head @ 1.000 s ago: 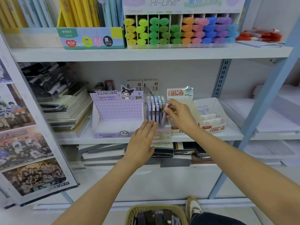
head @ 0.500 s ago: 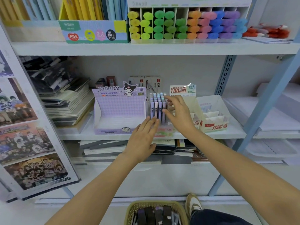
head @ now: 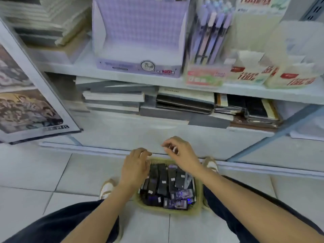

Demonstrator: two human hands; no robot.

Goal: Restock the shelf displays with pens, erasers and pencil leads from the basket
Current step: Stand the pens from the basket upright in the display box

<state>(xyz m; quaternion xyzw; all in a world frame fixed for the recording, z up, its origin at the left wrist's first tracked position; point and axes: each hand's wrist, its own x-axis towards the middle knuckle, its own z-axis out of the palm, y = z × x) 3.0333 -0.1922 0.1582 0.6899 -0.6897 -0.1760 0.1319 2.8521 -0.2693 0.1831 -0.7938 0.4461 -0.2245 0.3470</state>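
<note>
Basket (head: 192, 210) of dark packs (head: 162, 183) is set on the floor (head: 70, 172), and left hand (head: 135, 167) and right hand (head: 180, 155) are held over it, fingers loosely curled, nothing gripped.

Basket (head: 196, 210) on floor (head: 52, 172) before shelf (head: 122, 81).
</note>
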